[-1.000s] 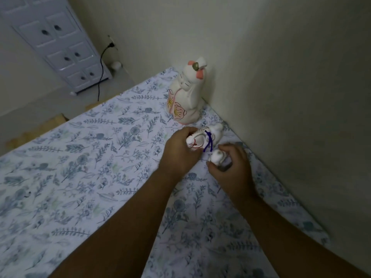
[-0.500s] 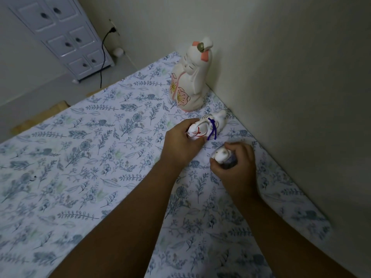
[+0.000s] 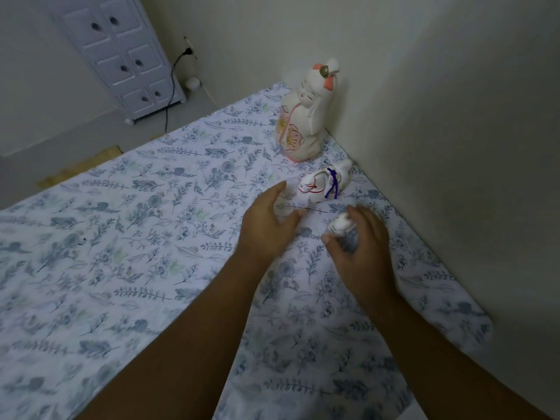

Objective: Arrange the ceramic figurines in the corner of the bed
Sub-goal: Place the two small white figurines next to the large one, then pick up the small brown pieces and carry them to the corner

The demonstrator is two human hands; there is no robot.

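A tall white ceramic doll (image 3: 303, 122) with pink flowers and a pink bow stands upright in the bed's corner against the wall. In front of it lies a white figurine (image 3: 322, 185) with red lines and a purple cord. My left hand (image 3: 269, 222) hovers just left of that figurine, fingers apart, holding nothing. A small white figurine (image 3: 341, 227) sits nearer to me on the sheet, and my right hand (image 3: 360, 250) is curled around it with thumb and fingers on its sides.
The bed carries a white sheet with blue leaf print (image 3: 136, 237). A pale wall (image 3: 454, 147) runs along its right edge. Beyond the bed stand a white drawer cabinet (image 3: 121, 56), a black cable (image 3: 172, 86) plugged into the wall, and a wooden board (image 3: 81, 168) on the floor.
My left hand has let go of the purple-corded figurine and drawn back a little. The right hand stays around the small figurine. The camera has tilted slightly.
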